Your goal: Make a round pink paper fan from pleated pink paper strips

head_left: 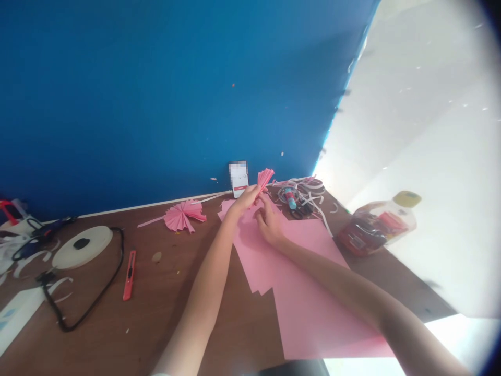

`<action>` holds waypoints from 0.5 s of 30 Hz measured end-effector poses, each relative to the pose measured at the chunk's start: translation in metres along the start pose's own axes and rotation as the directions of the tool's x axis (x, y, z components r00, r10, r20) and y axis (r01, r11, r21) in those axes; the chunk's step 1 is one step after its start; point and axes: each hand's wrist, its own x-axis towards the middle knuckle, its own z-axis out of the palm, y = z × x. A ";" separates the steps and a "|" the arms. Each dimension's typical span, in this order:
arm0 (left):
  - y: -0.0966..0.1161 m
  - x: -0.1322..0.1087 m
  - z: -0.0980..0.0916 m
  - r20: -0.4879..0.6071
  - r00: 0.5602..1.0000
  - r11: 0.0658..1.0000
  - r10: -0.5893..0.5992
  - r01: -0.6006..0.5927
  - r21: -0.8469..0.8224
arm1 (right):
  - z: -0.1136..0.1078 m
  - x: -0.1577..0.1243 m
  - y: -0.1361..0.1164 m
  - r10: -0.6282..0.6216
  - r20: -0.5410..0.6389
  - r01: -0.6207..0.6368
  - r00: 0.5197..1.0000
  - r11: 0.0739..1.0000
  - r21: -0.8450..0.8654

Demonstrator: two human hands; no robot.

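Over the pink sheets, my left hand is closed around a pleated pink paper fan, whose folds spread out above the fingers. Just below and to the right, my right hand has its thumb and fingers apart, with the fingertips close to the lower end of the fan. Whether they touch it I cannot tell. Large pink paper sheets lie beneath both hands and forearms. To the left, another pleated pink paper piece rests spread out on the brown table.
A phone leans against the blue wall. Beyond my right hand are a glue stick and curled white strips. A yellow-capped bottle stands at the right edge. Leftward lie a red cutter, a white disc and a black cord.
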 end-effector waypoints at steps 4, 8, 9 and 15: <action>-0.006 0.000 -0.003 -0.004 0.997 0.997 -0.079 0.079 -0.011 | 0.003 0.000 0.005 0.038 -0.027 -0.038 0.999 0.999 -0.034; -0.007 -0.001 -0.006 0.030 0.993 0.993 -0.115 0.116 -0.003 | 0.005 0.001 0.007 0.020 -0.016 -0.021 1.000 0.997 -0.073; -0.006 -0.002 -0.007 0.041 0.993 0.994 -0.112 0.112 0.005 | 0.005 0.001 0.007 0.014 -0.012 -0.015 1.000 0.997 -0.073; -0.002 -0.003 -0.011 0.073 0.987 0.990 -0.140 0.140 0.014 | 0.006 0.001 0.008 0.008 -0.039 -0.010 0.999 0.999 -0.044</action>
